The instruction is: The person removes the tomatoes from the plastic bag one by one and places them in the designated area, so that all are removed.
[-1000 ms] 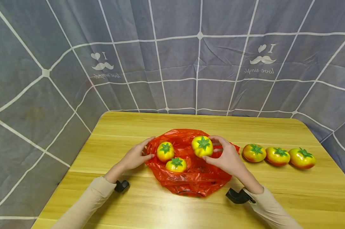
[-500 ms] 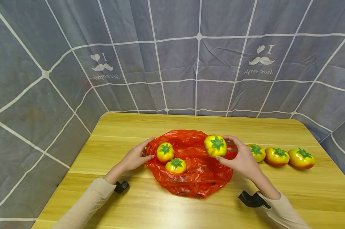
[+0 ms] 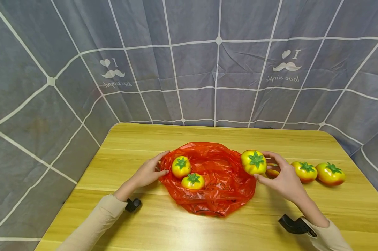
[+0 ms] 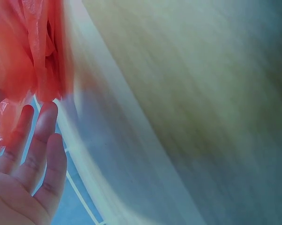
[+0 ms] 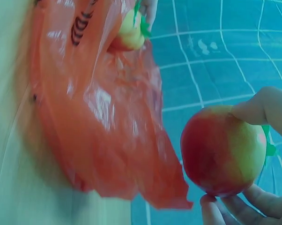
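My right hand point(image 3: 284, 174) holds a yellow-and-red tomato point(image 3: 253, 162) with a green star-shaped top, between thumb and fingers. It is raised over the right edge of a red plastic bag point(image 3: 208, 204). The right wrist view shows the tomato's red underside, with the thumb on one side and fingertips on the other. Inside the spread bag lie two more tomatoes, one behind point(image 3: 181, 166) and one in front point(image 3: 193, 181). My left hand point(image 3: 148, 172) rests at the bag's left rim, thumb and fingers spread apart; the left wrist view shows its fingers nearly straight beside the red plastic.
To the right of the bag, a row of tomatoes sits on the wooden table point(image 3: 138, 223). One point(image 3: 272, 173) is partly hidden behind my right hand; the other two are a middle one point(image 3: 304, 171) and an outer one point(image 3: 331, 173). A grey gridded curtain point(image 3: 195, 69) hangs behind.
My right hand has carried the tomato rightward, from over the middle of the bag to its right edge, now overlapping the nearest tomato of the row. The left hand has stayed in place.
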A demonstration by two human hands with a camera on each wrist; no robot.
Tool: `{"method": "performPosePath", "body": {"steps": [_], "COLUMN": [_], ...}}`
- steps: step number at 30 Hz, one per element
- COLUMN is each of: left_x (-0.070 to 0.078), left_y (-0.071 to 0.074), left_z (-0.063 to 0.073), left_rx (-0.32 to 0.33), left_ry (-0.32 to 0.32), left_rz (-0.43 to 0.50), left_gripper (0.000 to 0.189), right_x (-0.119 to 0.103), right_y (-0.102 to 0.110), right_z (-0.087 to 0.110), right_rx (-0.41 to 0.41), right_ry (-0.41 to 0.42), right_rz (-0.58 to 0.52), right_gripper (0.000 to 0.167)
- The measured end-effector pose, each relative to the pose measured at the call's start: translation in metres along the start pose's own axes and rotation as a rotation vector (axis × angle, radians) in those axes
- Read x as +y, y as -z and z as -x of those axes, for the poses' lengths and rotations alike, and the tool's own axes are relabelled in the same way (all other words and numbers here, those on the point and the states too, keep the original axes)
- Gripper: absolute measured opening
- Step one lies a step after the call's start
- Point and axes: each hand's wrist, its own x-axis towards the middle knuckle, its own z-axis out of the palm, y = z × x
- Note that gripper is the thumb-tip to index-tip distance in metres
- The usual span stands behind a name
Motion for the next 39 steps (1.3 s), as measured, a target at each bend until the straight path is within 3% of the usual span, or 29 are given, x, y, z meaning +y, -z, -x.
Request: {"method": "performPosePath", "body": {"steps": [7,17,39], "left_x": [-0.001,0.0,0.0], "left_y": [0.0,0.001,0.001], "left_z": [0.0,-0.001,0.0], "left_rx": [-0.002,-0.008,-0.01], "left_ry": [-0.001,0.002,-0.001], "left_rz": [-0.004,-0.002,-0.023], "left_gripper": [0.068,0.068,0.068], "right_x": [0.015,0.037,0.079], "right_y": [0.014,0.023,0.038], "right_z": [0.008,0.019,0.034], "right_rx": [-0.008,0.024,-0.031], "right_ry": [-0.032,0.014,0.066], "right_rz": [0.002,-0.053,0.029], "right_gripper": [0.067,0.066,0.066]}}
